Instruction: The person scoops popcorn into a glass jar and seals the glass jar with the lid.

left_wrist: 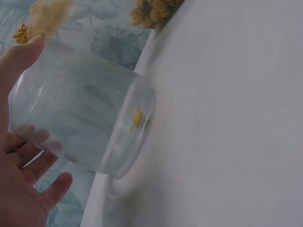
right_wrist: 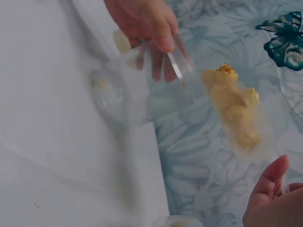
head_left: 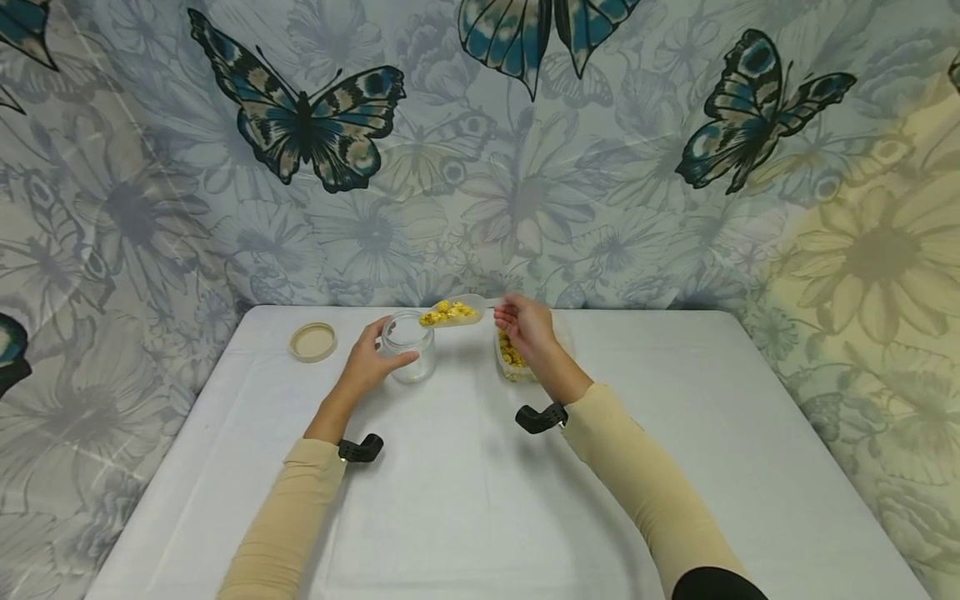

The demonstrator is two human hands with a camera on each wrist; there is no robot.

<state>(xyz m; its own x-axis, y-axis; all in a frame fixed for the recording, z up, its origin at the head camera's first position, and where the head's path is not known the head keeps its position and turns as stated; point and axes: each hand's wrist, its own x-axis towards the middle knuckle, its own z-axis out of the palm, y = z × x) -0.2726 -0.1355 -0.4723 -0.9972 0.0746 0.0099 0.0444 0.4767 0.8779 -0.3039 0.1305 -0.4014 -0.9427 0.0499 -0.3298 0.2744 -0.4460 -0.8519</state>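
Note:
My left hand (head_left: 369, 362) grips a clear jar (head_left: 417, 363) round its side, thumb on the near side and fingers behind. A small yellow crumb (left_wrist: 137, 117) shows at the jar's bottom; the rest of the inside looks bare. Pinched by its handle in my right hand (head_left: 529, 332) is a translucent scoop (right_wrist: 246, 135), loaded with yellow popcorn (head_left: 447, 313). Its front end is right at the jar's open mouth. Below the right hand stands a clear tub (head_left: 517, 377) of popcorn, partly hidden by that hand and wrist.
A round cream-rimmed lid (head_left: 312, 342) lies on the white-covered table (head_left: 435, 517), left of the jar. Behind the table's far edge hangs a butterfly-patterned cloth (head_left: 375, 242). Both wrists wear black camera mounts (head_left: 362, 448).

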